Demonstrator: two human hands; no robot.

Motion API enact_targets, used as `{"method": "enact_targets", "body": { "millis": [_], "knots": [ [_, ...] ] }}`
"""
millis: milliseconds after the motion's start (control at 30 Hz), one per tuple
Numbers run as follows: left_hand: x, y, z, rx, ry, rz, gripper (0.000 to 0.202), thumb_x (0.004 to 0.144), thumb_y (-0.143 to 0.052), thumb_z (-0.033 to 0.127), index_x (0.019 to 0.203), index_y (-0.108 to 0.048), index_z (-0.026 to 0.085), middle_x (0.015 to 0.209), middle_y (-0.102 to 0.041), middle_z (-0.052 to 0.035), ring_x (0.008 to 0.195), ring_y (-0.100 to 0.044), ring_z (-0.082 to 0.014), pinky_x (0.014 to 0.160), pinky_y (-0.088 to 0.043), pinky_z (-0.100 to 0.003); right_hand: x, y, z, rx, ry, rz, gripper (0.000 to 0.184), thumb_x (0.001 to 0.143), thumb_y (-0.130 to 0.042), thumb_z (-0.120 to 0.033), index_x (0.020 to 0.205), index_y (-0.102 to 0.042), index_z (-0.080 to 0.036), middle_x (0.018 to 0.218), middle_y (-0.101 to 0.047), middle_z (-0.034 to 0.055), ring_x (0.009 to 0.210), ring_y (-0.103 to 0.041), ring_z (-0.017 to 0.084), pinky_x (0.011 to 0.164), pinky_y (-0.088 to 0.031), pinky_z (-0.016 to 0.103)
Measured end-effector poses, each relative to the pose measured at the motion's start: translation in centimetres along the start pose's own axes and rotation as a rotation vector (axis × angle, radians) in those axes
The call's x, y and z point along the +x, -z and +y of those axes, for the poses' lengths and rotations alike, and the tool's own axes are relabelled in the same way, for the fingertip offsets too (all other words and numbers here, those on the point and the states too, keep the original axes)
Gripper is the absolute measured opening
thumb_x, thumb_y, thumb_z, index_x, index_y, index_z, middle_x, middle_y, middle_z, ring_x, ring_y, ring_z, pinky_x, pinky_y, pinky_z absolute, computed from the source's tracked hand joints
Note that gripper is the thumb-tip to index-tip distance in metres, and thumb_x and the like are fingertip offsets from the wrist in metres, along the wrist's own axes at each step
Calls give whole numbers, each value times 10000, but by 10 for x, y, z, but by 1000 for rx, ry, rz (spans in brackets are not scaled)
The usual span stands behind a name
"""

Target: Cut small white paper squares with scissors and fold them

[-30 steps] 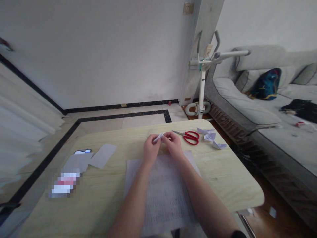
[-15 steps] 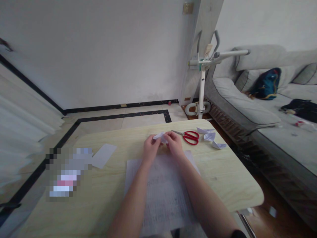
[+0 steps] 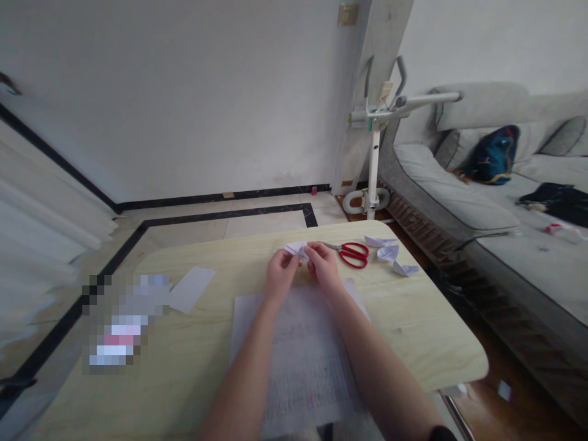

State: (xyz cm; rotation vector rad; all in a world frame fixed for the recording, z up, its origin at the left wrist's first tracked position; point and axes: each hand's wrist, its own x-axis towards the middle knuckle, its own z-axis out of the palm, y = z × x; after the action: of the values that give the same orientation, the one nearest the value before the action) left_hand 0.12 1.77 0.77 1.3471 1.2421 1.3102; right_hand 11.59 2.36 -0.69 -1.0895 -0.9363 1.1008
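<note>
Between both hands is a small folded white paper (image 3: 296, 248), pinched at its two sides above the table. My left hand (image 3: 280, 272) grips its left part, thumb toward me. My right hand (image 3: 322, 263) holds the right part with thumb and fingers closed. Just right of that hand lie red-handled scissors (image 3: 353, 254), their blades pointing left. Farther right rest three folded paper pieces, the middle one a little boat-like shape (image 3: 388, 253). Under my forearms is a large printed sheet (image 3: 312, 361). Some of the fingers are hidden behind the paper.
The light wooden table (image 3: 432, 343) has rounded corners. A blank white paper (image 3: 192, 290) lies on its left side beside a pixelated patch. Beyond stand a white exercise machine (image 3: 374, 153) and a grey sofa (image 3: 463, 190) with a blue bag (image 3: 495, 156).
The folded paper between my hands has opened out slightly, showing more of its folds. Both hands stay almost where they were; the view has shifted very little.
</note>
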Motion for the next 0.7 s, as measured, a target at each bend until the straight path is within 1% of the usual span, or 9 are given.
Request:
{"method": "enact_targets", "body": {
  "millis": [100,167,267,333,433,533,600,700],
  "knots": [
    [0,1,1,91,-62,32,143,745,-616,304,773,-628,165,682,-632,-12,661,-593,-145,641,-458,-249,1,0,1,-78,26,-14,279,687,-651,-449,790,-608,-194,555,-519,-34,430,-391,84,390,-289,216],
    [0,2,1,95,-81,45,136,740,-614,294,779,-633,166,709,-638,-15,683,-592,-147,654,-460,-251,0,0,1,-63,15,-42,267,687,-659,-442,757,-594,-193,536,-501,-42,421,-386,81,386,-279,216],
    [2,2,2,44,-56,65,147,731,-619,299,772,-635,159,751,-654,-29,725,-605,-152,688,-470,-257,-1,-1,-1,49,-29,-65,265,695,-665,-434,749,-559,-197,498,-445,-71,387,-363,73,368,-249,212],
    [2,2,1,9,-28,64,170,729,-623,314,789,-640,155,778,-665,-39,746,-616,-157,698,-476,-262,-2,-1,-3,96,-62,-71,269,690,-674,-423,762,-544,-199,491,-435,-81,381,-366,73,367,-247,209],
    [3,2,0,-14,-15,49,182,735,-615,316,816,-646,156,799,-677,-48,759,-625,-168,695,-483,-271,-3,-1,-6,86,-88,-94,267,682,-678,-412,751,-530,-201,492,-443,-81,394,-376,75,383,-257,209],
    [3,2,-1,12,-48,69,149,744,-600,294,804,-642,164,787,-678,-44,755,-622,-169,706,-487,-279,-3,0,-5,25,-79,-110,245,691,-665,-412,751,-557,-200,494,-436,-77,406,-362,77,399,-256,213],
    [2,3,0,39,-86,62,130,745,-591,275,805,-641,171,788,-677,-38,760,-618,-166,723,-487,-279,-2,0,-3,-13,-48,-115,230,693,-664,-403,763,-602,-193,518,-460,-65,440,-385,83,430,-286,218],
    [0,3,3,70,-123,20,123,745,-565,237,815,-648,179,790,-679,-32,769,-616,-166,744,-485,-283,-1,0,0,-31,21,-111,214,673,-686,-379,758,-640,-188,621,-560,-31,559,-485,109,544,-376,233]
  ]
}}
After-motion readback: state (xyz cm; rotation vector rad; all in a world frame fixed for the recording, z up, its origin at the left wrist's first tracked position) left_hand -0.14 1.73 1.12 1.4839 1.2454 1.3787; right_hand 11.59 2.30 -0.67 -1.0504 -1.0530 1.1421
